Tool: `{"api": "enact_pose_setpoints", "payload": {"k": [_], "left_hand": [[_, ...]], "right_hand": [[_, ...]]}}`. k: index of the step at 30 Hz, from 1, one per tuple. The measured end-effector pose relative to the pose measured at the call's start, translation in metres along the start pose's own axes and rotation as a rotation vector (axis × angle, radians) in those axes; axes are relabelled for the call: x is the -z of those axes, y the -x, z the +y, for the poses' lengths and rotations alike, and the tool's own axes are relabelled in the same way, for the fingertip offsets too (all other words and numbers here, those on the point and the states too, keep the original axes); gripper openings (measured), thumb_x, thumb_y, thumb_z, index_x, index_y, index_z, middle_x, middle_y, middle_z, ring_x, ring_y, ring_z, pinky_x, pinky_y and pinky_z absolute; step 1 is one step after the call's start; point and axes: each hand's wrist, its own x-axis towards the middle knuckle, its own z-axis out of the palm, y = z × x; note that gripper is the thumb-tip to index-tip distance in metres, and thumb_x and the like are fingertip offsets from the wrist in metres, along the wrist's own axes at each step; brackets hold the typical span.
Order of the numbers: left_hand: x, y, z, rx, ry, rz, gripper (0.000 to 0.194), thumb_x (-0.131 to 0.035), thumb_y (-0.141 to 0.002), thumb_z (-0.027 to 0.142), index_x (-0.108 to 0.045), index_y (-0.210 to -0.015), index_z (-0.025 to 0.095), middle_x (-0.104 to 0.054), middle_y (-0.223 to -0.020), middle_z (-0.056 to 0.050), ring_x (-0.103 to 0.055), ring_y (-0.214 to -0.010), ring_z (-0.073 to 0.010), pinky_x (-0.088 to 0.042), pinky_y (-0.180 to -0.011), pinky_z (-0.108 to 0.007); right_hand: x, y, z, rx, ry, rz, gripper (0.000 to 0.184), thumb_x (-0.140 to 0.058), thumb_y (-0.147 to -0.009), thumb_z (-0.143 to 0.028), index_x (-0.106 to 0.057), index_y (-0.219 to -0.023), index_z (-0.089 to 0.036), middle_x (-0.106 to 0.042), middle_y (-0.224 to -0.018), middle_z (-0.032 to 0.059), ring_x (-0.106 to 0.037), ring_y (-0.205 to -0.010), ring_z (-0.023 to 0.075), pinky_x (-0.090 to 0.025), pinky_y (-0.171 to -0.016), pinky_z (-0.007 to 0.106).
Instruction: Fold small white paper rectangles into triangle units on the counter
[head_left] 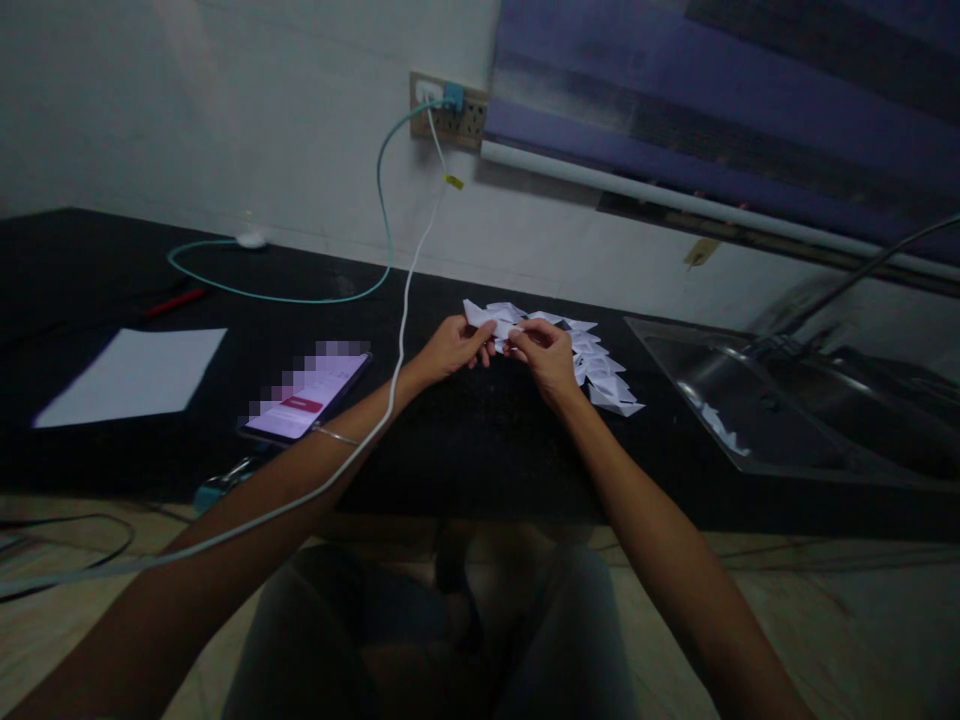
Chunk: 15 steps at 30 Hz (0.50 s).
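Note:
A small folded white paper piece is pinched between both hands above the black counter. My left hand is closed on its left end, thumb on top. Closed on the right side of the folds is my right hand, with fingertips and thumb together. Just behind and to the right of the right hand lies a cluster of folded white paper pieces, pointed and laid in overlapping rows. The hands hide part of this cluster, and I cannot tell whether the held piece touches it.
On the black counter lie a white paper sheet and a lit phone or tablet. A white cable crosses over my left forearm from the wall socket. A steel sink is at right.

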Motion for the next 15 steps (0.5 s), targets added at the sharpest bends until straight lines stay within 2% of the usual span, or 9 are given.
{"api": "enact_pose_setpoints", "payload": {"k": [6,9,13,15], "left_hand": [[0.003,-0.001,0.001,-0.047,0.016,0.022,0.054,-0.055,-0.100,0.056,-0.064,-0.069,0.014,-0.067,-0.060,-0.006,-0.063,-0.053,-0.0089,-0.046,-0.049,-0.019],[0.006,-0.001,-0.002,-0.029,0.035,-0.013,0.055,-0.057,-0.097,0.061,-0.065,-0.069,0.014,-0.069,-0.062,-0.007,-0.065,-0.054,-0.0099,-0.045,-0.048,-0.019],[0.007,-0.003,-0.009,0.087,0.097,-0.028,0.068,-0.038,-0.101,0.070,-0.064,-0.070,0.015,-0.070,-0.065,-0.010,-0.065,-0.052,-0.0104,-0.043,-0.045,-0.020],[0.006,-0.004,-0.013,0.100,0.087,-0.014,0.072,-0.031,-0.102,0.071,-0.064,-0.070,0.016,-0.069,-0.065,-0.010,-0.064,-0.051,-0.0107,-0.043,-0.046,-0.022]], "right_hand": [[-0.002,0.002,-0.004,-0.022,-0.047,-0.038,0.021,-0.083,-0.072,-0.038,-0.070,-0.078,-0.023,-0.068,-0.066,-0.0010,-0.063,-0.060,0.0137,-0.054,-0.063,0.031],[0.001,0.002,-0.003,-0.003,-0.008,-0.085,0.019,-0.082,-0.074,-0.036,-0.070,-0.078,-0.022,-0.068,-0.066,-0.0011,-0.062,-0.060,0.0135,-0.050,-0.061,0.030],[0.005,0.002,-0.003,0.002,0.037,-0.135,0.018,-0.080,-0.075,-0.036,-0.070,-0.079,-0.023,-0.066,-0.064,-0.0021,-0.060,-0.059,0.0131,-0.047,-0.059,0.029],[0.006,0.002,-0.004,-0.001,0.036,-0.148,0.017,-0.080,-0.075,-0.037,-0.069,-0.078,-0.023,-0.065,-0.064,-0.0025,-0.059,-0.059,0.0128,-0.046,-0.059,0.029]]}}
